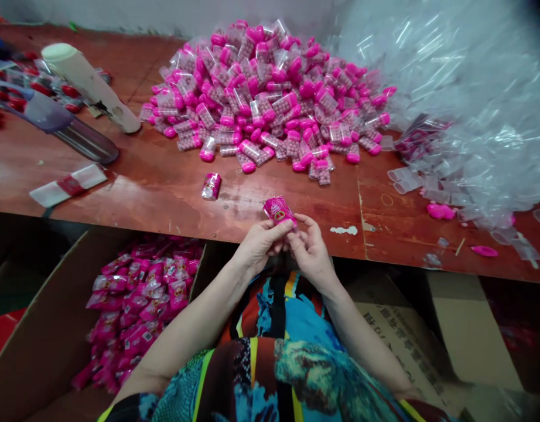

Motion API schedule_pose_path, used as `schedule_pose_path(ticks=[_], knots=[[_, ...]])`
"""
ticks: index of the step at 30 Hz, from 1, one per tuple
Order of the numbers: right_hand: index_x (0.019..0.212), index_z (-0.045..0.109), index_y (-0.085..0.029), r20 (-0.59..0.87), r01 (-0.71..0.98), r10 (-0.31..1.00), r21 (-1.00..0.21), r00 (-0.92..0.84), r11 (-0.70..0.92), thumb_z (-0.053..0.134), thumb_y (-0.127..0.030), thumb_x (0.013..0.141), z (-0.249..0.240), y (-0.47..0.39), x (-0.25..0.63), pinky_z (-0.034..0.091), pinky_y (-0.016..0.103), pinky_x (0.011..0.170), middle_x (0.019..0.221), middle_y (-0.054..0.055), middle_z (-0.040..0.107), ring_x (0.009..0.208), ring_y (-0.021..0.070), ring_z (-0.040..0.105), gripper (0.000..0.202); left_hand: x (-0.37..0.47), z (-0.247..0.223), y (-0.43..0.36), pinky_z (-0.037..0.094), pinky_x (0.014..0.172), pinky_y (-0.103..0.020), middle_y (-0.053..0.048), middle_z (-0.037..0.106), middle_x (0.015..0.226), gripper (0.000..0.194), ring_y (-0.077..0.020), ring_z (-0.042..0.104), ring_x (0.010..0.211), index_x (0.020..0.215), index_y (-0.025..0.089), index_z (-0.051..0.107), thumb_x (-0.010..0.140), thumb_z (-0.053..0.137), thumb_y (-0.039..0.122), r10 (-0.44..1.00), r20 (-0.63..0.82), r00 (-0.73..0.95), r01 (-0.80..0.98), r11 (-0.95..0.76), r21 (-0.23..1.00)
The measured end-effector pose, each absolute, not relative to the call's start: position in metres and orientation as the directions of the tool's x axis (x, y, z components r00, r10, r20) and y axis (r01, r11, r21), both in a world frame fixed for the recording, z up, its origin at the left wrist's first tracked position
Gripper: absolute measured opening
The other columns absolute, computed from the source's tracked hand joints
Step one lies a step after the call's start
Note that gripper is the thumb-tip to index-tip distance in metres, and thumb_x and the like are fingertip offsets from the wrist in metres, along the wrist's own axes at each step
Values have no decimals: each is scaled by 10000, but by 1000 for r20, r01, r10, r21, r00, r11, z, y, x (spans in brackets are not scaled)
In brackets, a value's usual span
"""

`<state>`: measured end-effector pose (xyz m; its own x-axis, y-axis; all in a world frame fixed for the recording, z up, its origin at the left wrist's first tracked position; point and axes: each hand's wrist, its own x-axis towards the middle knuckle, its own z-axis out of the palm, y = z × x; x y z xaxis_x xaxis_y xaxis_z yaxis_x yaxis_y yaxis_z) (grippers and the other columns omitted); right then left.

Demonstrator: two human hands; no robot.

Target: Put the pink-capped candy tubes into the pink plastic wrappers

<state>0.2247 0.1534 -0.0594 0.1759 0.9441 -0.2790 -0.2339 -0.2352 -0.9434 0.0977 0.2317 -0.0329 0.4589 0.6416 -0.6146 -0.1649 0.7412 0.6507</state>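
Between both hands, over the front edge of the reddish table, is a small shiny pink packet (279, 210). My left hand (263, 241) pinches its lower part with the thumb on top. On the packet's right, my right hand (310, 249) has its fingers closed round the bottom end; some fingertips are hidden. Another pink packet (211, 186) lies on the table to the left. Behind it rises a large heap of clear bottles with pink caps (261, 99), filled with small pale pink balls.
Two drink bottles stand tilted in view at left, a purple-lidded one (83, 135) and a white one (94, 88). Clear empty tubes (463, 129) are heaped at right. Below the table, a cardboard box (54, 299) holds many pink packets (142, 305).
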Motion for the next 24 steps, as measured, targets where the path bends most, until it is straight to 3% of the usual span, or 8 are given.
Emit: schedule_pose_path(ticks=[3,6,8,13,15,18,21,24], knots=[[1475,435,-315,-292,-262,951,-931,107,-256,720,-502,958,-58,150,226,473,280,561,846,-17,659,662,162,609,619,99,-30,235,170,432,-217,12,515,526,351,-43,385,434,743,122,724,725,935,402,681,-625,382,-212,722,658],[1532,368,-331,-393,-439,919,-825,-4,-355,642,-546,985,-59,148,226,267,235,405,721,-68,590,427,92,351,648,100,-29,238,166,423,-218,20,493,519,394,-42,369,427,710,126,699,702,947,432,671,-617,411,-225,730,645],[1559,346,-343,-414,-472,910,-803,2,-364,633,-558,978,-61,147,224,226,228,387,708,-71,577,406,85,298,682,100,-30,238,167,420,-221,16,501,528,408,-40,360,428,711,125,701,696,948,449,657,-615,437,-222,741,633],[1541,450,-312,-274,-116,924,-961,266,-251,725,-463,933,-67,145,215,500,315,539,873,20,689,627,188,606,685,100,-37,233,115,416,-241,7,469,468,447,-43,326,399,655,130,675,754,895,507,640,-641,425,-174,752,636],[1527,479,-312,-247,-66,927,-969,283,-238,726,-457,932,-69,145,213,521,335,558,921,34,711,647,202,629,660,101,-38,230,116,417,-239,5,467,461,456,-45,332,393,640,138,663,768,882,516,655,-649,386,-197,746,636],[1573,397,-330,-346,-307,919,-910,191,-279,708,-508,938,-66,148,211,373,259,415,736,-39,630,458,131,454,729,103,-35,226,154,424,-238,11,463,452,442,-53,340,388,657,142,678,780,871,521,660,-653,370,-238,747,620],[1598,330,-347,-464,-573,885,-733,28,-366,715,-539,920,-58,153,212,177,197,361,664,-95,556,373,55,212,802,101,-29,224,151,433,-246,-10,530,475,393,-52,326,391,712,138,712,781,870,491,674,-622,397,-222,729,648],[1576,355,-349,-485,-652,874,-652,-33,-387,748,-527,893,-53,155,215,140,178,360,689,-93,585,369,32,187,808,94,-25,227,124,438,-256,-30,574,497,398,-58,335,394,755,145,711,805,847,515,655,-607,451,-154,726,670]])
